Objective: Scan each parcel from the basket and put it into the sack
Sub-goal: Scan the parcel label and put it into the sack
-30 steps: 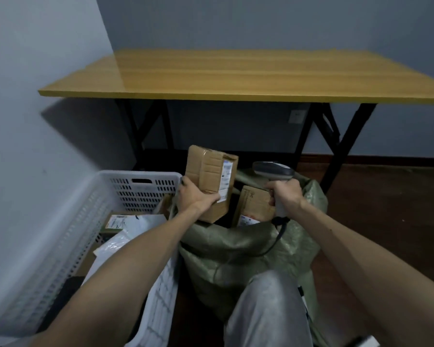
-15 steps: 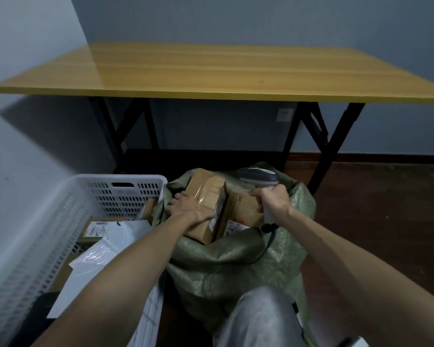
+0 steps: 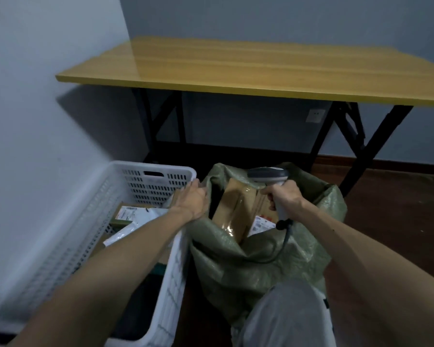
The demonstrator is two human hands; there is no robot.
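Note:
The brown cardboard parcel lies inside the open green woven sack, beside another box with a white label. My left hand rests empty at the sack's left rim, right against the white basket, with its fingers loosely apart. My right hand grips the grey barcode scanner over the sack's mouth; its cable hangs down the sack. In the basket lie a labelled box and a white mailer bag, partly hidden by my left forearm.
A yellow wooden table on black folding legs stands just beyond the sack. A grey wall runs along the basket's left side. My knee in grey trousers presses against the sack. Dark wooden floor lies to the right.
My left hand lowered the brown parcel into the sack, let go of it and moved left to the sack's rim. The right hand keeps hold of the scanner.

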